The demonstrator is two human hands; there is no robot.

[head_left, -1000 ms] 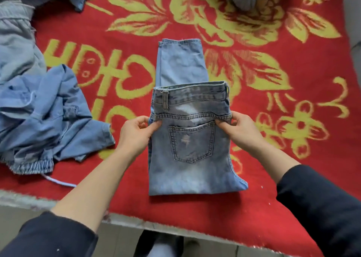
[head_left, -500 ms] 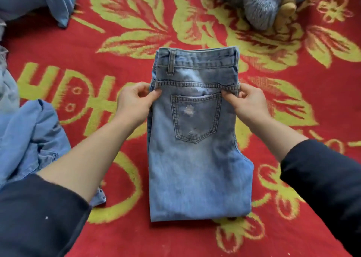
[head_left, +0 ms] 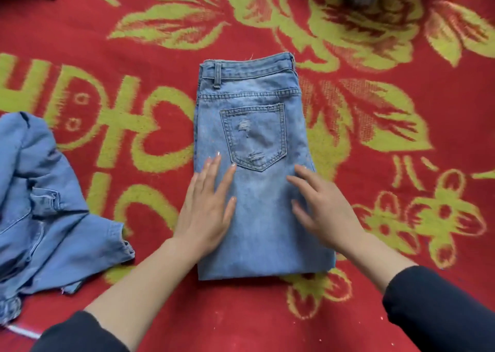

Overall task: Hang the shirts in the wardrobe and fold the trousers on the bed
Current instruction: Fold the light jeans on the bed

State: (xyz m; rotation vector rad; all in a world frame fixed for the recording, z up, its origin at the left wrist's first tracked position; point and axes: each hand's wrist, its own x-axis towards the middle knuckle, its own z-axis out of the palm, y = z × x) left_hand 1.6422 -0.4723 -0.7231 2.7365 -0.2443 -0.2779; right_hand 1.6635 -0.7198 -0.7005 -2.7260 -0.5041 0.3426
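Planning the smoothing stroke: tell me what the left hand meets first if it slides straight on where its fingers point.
The left hand lies flat on the folded jeans, fingers pointing away and slightly right. It would probably meet the lower left seam of the back pocket first, just beyond its fingertips.

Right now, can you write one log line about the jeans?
jeans: folded, back pocket up, on red blanket | left hand: flat on jeans | right hand: fingers spread on jeans
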